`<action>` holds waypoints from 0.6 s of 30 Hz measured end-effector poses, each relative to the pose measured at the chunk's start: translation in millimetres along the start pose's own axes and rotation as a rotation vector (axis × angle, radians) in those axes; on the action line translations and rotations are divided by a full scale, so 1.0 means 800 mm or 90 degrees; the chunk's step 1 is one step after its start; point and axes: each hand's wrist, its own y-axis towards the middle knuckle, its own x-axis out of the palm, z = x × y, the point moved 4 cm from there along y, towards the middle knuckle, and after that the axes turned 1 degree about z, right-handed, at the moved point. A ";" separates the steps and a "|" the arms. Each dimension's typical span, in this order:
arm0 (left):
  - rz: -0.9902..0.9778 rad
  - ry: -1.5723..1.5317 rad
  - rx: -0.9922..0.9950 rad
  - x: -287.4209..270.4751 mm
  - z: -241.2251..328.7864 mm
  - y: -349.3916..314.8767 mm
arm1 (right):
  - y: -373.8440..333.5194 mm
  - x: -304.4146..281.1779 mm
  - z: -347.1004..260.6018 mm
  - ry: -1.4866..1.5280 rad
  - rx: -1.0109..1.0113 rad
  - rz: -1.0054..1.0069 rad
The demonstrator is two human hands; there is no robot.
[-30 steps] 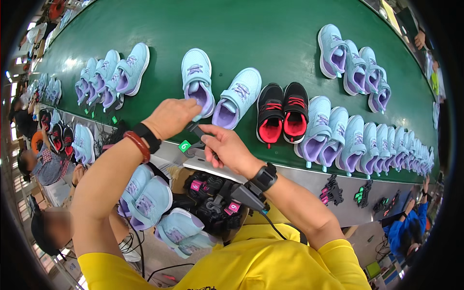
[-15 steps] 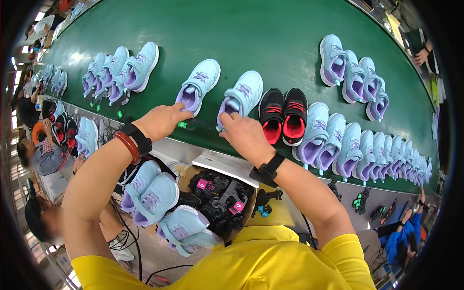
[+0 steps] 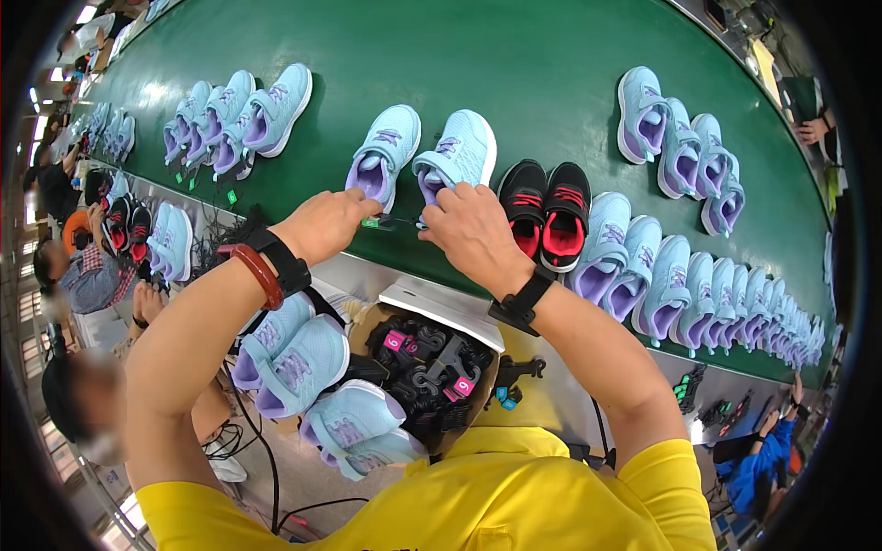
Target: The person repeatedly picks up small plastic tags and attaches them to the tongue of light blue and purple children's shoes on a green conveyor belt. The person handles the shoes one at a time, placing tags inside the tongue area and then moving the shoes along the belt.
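Two light-blue sneakers with lilac linings lie side by side on a green table, toes pointing away from me. My left hand is closed at the heel of the left sneaker, fingertips pinching its back edge. At the right sneaker, my right hand grips the heel, with fingers partly hidden from view. Between my hands, by the left fingertips, lies a small dark piece with a green tag; whether I touch it cannot be made out. Right of my right hand stands a pair of black-and-red sneakers.
Light-blue sneakers line the right side of the green table, with groups at far right and left. Below the table edge, a cardboard box holds black plastic hangers with pink tags. More sneakers sit beside it. Co-workers sit at left and right.
The right sneaker has turned a little and moved away from me, and the left one has shifted slightly. Both hands stay at the heels; the green tag has moved slightly up and right.
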 end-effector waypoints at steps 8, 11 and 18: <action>0.105 -0.305 0.005 -0.026 0.006 -0.010 | 0.003 0.009 0.007 0.062 0.093 0.172; 0.131 -0.212 0.076 -0.024 -0.013 -0.008 | -0.003 0.017 0.016 0.133 0.176 0.283; -0.009 0.191 0.027 0.020 -0.043 -0.001 | -0.115 -0.088 -0.009 0.234 0.110 0.256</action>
